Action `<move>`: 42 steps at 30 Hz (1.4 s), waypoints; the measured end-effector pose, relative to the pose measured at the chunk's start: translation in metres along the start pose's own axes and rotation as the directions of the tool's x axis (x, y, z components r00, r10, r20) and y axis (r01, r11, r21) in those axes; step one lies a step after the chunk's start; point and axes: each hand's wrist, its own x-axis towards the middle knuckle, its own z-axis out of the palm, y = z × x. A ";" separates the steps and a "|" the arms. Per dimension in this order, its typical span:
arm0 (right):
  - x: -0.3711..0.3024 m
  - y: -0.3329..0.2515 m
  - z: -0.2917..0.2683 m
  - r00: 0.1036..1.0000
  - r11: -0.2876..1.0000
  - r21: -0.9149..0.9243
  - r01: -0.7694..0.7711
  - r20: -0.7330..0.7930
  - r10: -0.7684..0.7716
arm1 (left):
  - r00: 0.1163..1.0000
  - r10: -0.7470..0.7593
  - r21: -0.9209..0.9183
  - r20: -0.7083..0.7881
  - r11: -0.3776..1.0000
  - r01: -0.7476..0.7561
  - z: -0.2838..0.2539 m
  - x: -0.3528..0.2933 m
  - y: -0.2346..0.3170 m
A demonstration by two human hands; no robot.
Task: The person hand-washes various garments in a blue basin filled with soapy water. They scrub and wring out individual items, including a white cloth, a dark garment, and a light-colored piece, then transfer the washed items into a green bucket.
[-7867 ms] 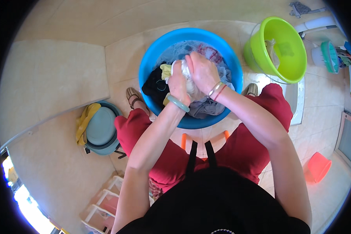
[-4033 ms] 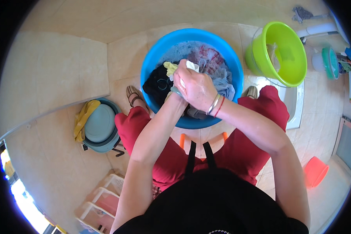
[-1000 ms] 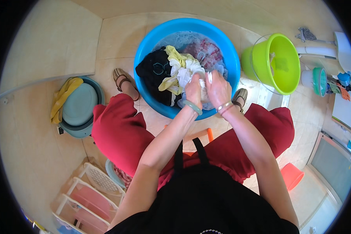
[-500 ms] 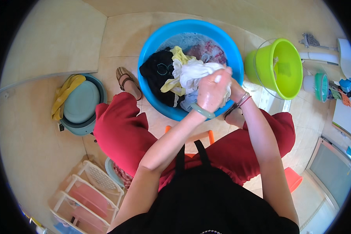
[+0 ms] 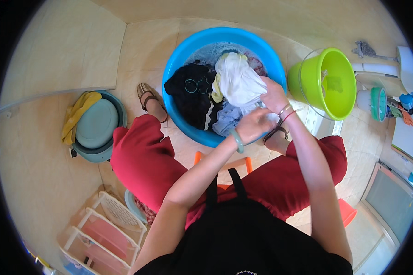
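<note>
A wet white garment [image 5: 237,81] spreads over the other washing in a blue basin [image 5: 170,120]. Its right edge is in my right hand [image 5: 274,95], fingers closed round the cloth. My left hand [image 5: 252,125], a pale green bangle on its wrist, is close below the right one at the basin's near rim. Its fingers close on a bit of white cloth there; the fingertips are partly hidden. Black clothing [image 5: 188,94] lies on the left of the basin, light blue cloth [image 5: 226,120] nearer me. Behind the white garment are soapy water [image 5: 211,51] and a reddish patterned cloth [image 5: 258,66].
To the basin's right a lime green bucket [image 5: 307,82] tilts on its side. At left, a yellow cloth [image 5: 80,114] hangs over grey-blue basins [image 5: 96,123]. A white plastic rack [image 5: 92,220] stands lower left. Orange stool legs [image 5: 248,165] show between my knees.
The white garment, bunched up between my two clasped hands before, is now spread out flat over the basin's middle. My hands have come apart, the left moving down toward the near rim.
</note>
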 end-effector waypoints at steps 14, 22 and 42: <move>-0.091 -0.156 0.005 0.917 0.944 0.042 0.328 -0.253 -0.308 | 0.961 -0.269 -0.892 0.065 0.415 0.177 -0.070 0.057 -0.008; -0.023 -0.082 0.035 0.829 0.979 0.118 0.164 -0.554 -0.072 | 0.854 -0.365 -0.715 -0.370 0.699 -0.012 -0.032 0.041 0.002; -0.005 -0.044 0.041 0.931 0.979 -0.040 -0.200 -0.319 0.177 | 0.797 -0.445 -0.744 -0.408 0.668 -0.008 -0.017 0.032 0.001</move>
